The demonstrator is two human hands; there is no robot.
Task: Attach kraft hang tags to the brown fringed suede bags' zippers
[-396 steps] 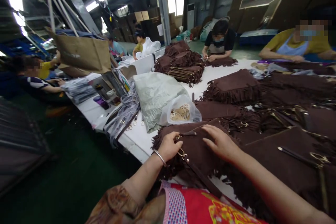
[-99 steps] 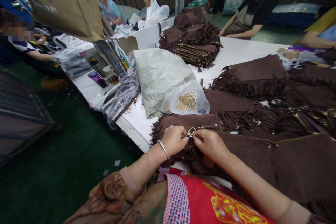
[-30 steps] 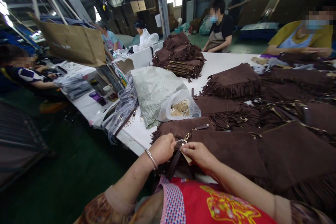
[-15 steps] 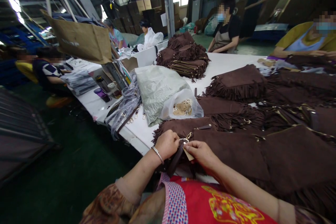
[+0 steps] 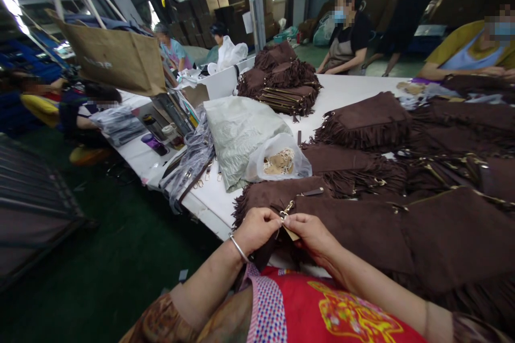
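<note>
My left hand (image 5: pixel 257 229), a silver bangle at its wrist, pinches the pale string of a tag beside a gold clasp (image 5: pixel 287 208). Fingertip to fingertip with it, my right hand (image 5: pixel 308 230) is closed on the same string, and the tan tag (image 5: pixel 291 234) hangs just below its fingers. The clasp belongs to a dark brown fringed bag (image 5: pixel 346 220) lying in front of me. A brown strap (image 5: pixel 263 254) hangs under my left hand. Just beyond the bag, an open plastic bag (image 5: pixel 298 163) holds tan tags with pale strings.
A pale green sack (image 5: pixel 241 134) lies on the white table (image 5: pixel 354 84). Stacked brown fringed bags (image 5: pixel 281 83) stand behind it, with more at the right. Wrapped straps (image 5: pixel 189 163) lie along the left edge. Several people sit around; one in a grey apron (image 5: pixel 340 56) sits across the table.
My left hand has moved slightly down and right, so both hands' fingertips now meet at the string. The tag has turned and sits a little higher.
</note>
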